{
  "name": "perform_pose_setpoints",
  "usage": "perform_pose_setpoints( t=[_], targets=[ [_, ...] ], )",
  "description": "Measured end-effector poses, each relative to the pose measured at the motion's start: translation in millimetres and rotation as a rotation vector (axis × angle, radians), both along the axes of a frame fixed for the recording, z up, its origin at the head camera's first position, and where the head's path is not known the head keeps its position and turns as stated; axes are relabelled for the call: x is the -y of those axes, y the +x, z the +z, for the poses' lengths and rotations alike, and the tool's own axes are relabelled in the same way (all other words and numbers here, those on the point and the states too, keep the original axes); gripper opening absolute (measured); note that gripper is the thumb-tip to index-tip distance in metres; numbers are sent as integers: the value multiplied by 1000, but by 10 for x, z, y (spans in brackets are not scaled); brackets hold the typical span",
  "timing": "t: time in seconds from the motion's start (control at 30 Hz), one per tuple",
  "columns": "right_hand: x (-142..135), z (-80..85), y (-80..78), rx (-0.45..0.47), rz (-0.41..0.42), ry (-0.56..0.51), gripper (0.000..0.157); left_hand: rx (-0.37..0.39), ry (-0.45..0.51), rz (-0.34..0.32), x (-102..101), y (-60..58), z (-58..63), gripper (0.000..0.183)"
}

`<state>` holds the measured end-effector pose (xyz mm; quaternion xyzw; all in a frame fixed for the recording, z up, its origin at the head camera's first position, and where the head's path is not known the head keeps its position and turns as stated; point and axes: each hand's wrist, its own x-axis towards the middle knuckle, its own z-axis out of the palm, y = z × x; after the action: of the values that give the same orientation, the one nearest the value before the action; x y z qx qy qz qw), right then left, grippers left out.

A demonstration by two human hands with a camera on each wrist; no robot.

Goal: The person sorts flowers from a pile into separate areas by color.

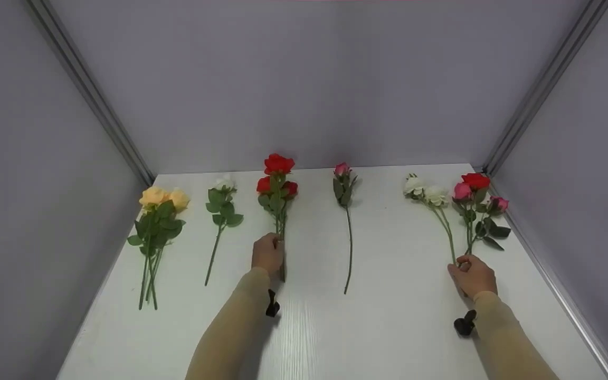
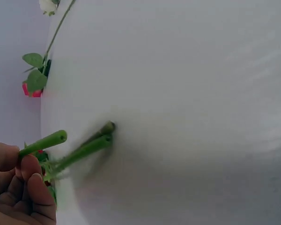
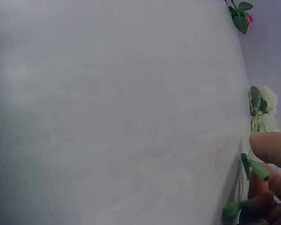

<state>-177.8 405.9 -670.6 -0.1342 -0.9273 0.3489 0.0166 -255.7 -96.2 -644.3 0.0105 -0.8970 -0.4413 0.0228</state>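
My left hand [image 1: 268, 254] pinches the green stem of a red rose [image 1: 278, 164] between thumb and fingertip. Two more stems [image 2: 91, 146] lie beside it in the left wrist view, their cut ends pointing away from the palm; the other red blooms sit just below the top one. Over on the right, my right hand [image 1: 475, 277] holds a rose stem [image 3: 260, 170] near its cut end. White roses [image 1: 435, 196] and a red-and-pink bunch [image 1: 476, 181] meet at these fingers, which hide which stem is gripped.
Yellow roses [image 1: 153, 196] lie at the table's far left, beside a single white rose [image 1: 225, 182]. One pink rose [image 1: 342, 169] with a long stem lies between my hands. Grey walls bound the white table [image 1: 388, 327] at the back and sides.
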Motion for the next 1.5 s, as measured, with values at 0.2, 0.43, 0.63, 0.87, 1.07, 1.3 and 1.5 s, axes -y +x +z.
perform_pose_setpoints(
  t=[0.2,0.43,0.63,0.87,1.07,1.3,1.5],
  targets=[
    [-57,-79,-36,13,-8,-10,46,34,-6,34,52,-38,-128,21],
    [-74,-88,-28,1,-39,-47,48,16,21,91,59,-49,-244,17],
    [-122,-108,-33,-24,-75,-72,51,27,53,126,97,-58,-308,18],
    [-121,-104,23,-75,-281,-242,47,92,67,111,155,-73,-311,23],
    [-104,-80,38,-71,-385,-240,54,128,112,116,174,-81,-298,23],
    [-85,-60,33,-22,-396,-213,48,137,117,100,178,-63,-269,25],
    [-87,-46,9,5,-367,-140,37,135,125,105,193,-18,-233,27]
  ],
)
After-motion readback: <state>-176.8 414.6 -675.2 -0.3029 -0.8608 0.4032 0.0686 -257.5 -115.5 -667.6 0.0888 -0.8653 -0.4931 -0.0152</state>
